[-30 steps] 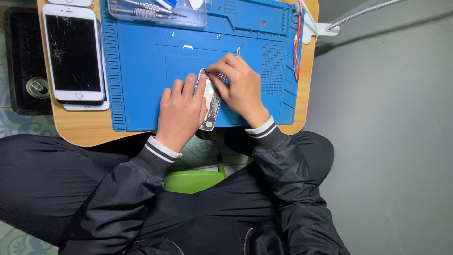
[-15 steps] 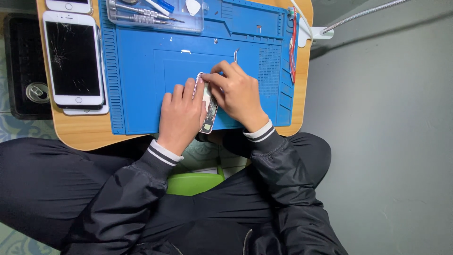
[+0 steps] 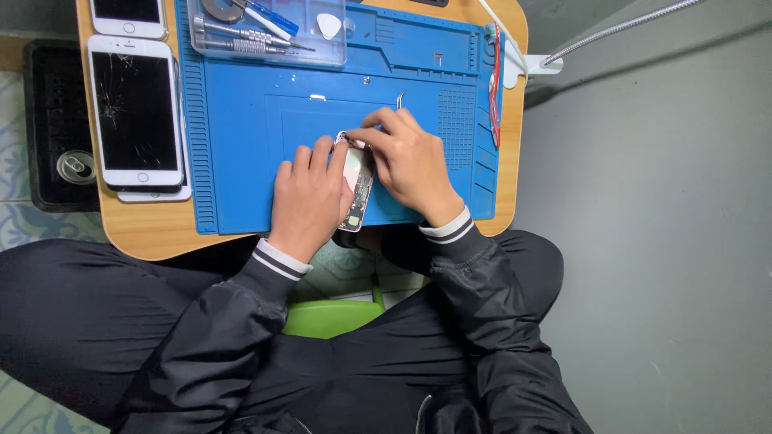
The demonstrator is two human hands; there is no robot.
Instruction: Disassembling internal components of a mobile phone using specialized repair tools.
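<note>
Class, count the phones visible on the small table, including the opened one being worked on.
4: opened phone between both hands, cracked phone at left, another above it, one mostly hidden beneath it.

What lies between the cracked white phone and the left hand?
In the head view, only bare blue repair mat separates the cracked white phone from the left hand.

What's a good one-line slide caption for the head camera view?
Both hands, left hand and right hand, work on an opened phone on a blue mat.

Phone repair layout on a small table

An opened phone body (image 3: 356, 189) is lying on the blue silicone work mat (image 3: 241, 161), between both hands; a cracked white phone (image 3: 135, 112) is sitting left of it.
</note>
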